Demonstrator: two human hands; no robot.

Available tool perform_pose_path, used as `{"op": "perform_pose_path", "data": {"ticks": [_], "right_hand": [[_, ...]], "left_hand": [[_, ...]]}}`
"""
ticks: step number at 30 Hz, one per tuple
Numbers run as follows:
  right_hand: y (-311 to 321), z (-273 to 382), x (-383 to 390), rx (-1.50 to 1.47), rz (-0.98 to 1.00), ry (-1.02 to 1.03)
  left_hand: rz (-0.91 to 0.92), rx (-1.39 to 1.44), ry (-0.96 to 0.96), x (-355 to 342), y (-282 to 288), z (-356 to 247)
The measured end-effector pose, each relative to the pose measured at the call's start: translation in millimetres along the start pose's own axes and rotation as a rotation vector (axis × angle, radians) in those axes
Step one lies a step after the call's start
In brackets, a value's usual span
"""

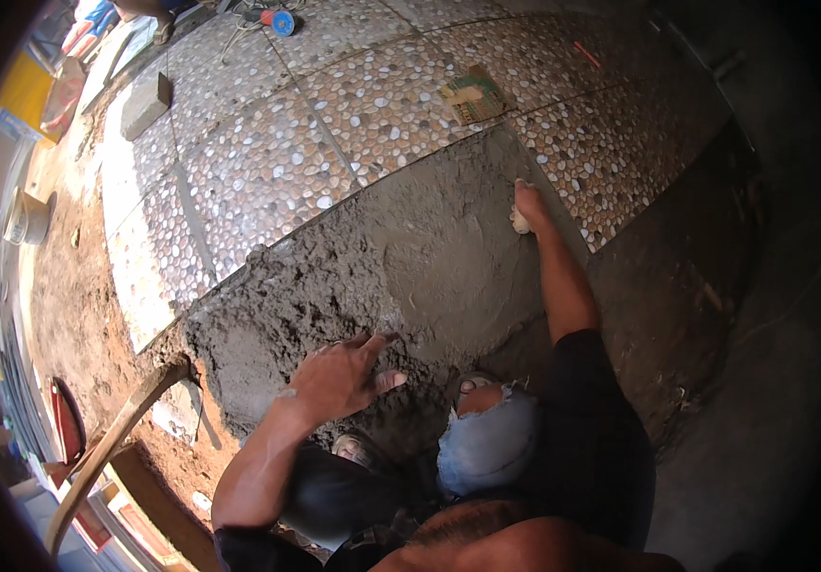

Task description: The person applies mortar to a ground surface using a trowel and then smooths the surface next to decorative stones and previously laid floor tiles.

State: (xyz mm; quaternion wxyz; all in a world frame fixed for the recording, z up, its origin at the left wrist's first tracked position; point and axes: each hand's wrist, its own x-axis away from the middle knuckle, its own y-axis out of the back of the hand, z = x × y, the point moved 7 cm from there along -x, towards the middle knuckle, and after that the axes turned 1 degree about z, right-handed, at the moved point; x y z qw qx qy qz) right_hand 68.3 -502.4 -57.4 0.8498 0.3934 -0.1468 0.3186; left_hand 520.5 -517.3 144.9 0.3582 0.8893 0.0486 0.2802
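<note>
A bed of wet grey mortar [458, 257] spreads before me, smooth on the right and lumpy on the left. Near its right edge my right hand [528, 202] is closed around a trowel; its pale rounded handle [520, 221] shows, while the blade blends into the grey. My left hand [348, 377] hovers over or rests on the rough near mortar, fingers stretched and thumb apart, holding nothing. I cannot tell if it touches. Pebble-patterned tiles [258, 172] border the mortar on its far side, with another such tile [587, 162] to the right.
A wooden-handled hoe [124, 424] leans at the lower left. On the tiles lie a grey block [146, 107], a torn cardboard piece [474, 95], a red stick [587, 54] and a corded power tool [280, 22]. A bucket [27, 217] stands left. Another person's foot [164, 29] shows far left.
</note>
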Motion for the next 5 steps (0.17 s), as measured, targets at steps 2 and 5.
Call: {"op": "perform_pose_path", "data": {"ticks": [2,5], "right_hand": [[-4.8,0.3,-1.8,0.011,0.019,0.005],[-12.8,7.8,-5.7,-0.033,0.180,-0.082]], "left_hand": [[0.012,0.018,-0.008,-3.4,-0.8,-0.6],[0.032,0.008,0.012,-6.9,-3.0,1.4]]}}
